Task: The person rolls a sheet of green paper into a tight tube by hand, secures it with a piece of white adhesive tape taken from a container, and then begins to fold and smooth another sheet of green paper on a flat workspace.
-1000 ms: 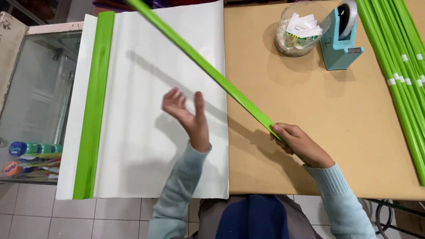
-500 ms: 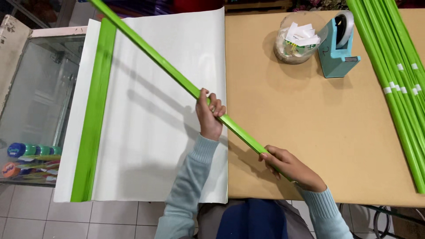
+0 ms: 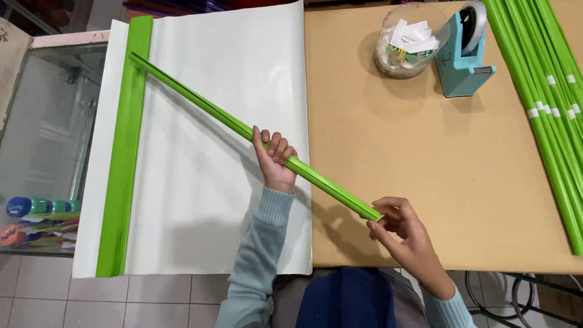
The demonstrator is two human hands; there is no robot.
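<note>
Tan table (image 3: 425, 182) bearing a teal tape dispenser (image 3: 464, 58) beside a clear round jar (image 3: 405, 45) of paper slips; bundle of green rolled tubes (image 3: 549, 103) along the right edge; glass cabinet (image 3: 42, 140) at left, over a tiled floor (image 3: 152, 300).

Tan wooden table (image 3: 425, 182), glass display case (image 3: 42, 140) at left, pale tiled floor (image 3: 121, 304)

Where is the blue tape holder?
In the head view, the blue tape dispenser stands at the far right of the tan table, between the clear jar of paper slips and the bundle of green rolls.
</note>
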